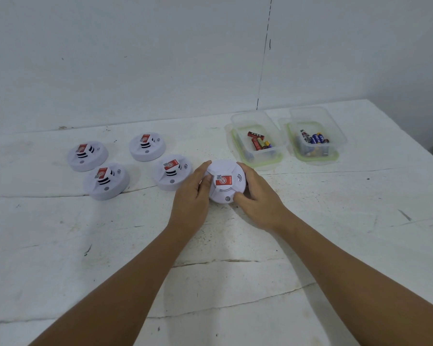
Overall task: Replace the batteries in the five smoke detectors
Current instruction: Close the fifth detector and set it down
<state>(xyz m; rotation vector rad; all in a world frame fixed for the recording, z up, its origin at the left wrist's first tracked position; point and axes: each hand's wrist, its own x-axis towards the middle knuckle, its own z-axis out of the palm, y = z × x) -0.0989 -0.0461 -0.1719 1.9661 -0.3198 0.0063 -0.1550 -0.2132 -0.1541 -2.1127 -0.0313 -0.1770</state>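
Nearest the camera, two bare forearms reach from the near edge of the white, scuffed tabletop [235, 283] toward its middle. The left hand [191, 196] and the right hand [256, 196] close from opposite sides on one smoke detector [225, 182], which sits face up at about the middle of the tabletop. The left grip wraps its left rim with the thumb laid over the top by the red label; the right grip holds the right rim, thumb pressed near the small button on the front edge. Both grips are holding the detector.

Just beyond and to the left, a second detector [171, 172] lies very close to the left hand's fingers. Three more detectors [106, 181] [87, 156] [147, 146] lie further toward the far-left part of the tabletop. Toward the far right stand two clear plastic containers: the left container [256, 139] holds red and yellow batteries, the right container [316, 137] blue and black ones.

The step looks like twisting the housing off its base. If the two grips turn together and not against each other, the casing will likely just spin. A slipping left hand could knock the neighbouring detector. Which container holds the fresh batteries cannot be told, so mixing used with new is a risk.
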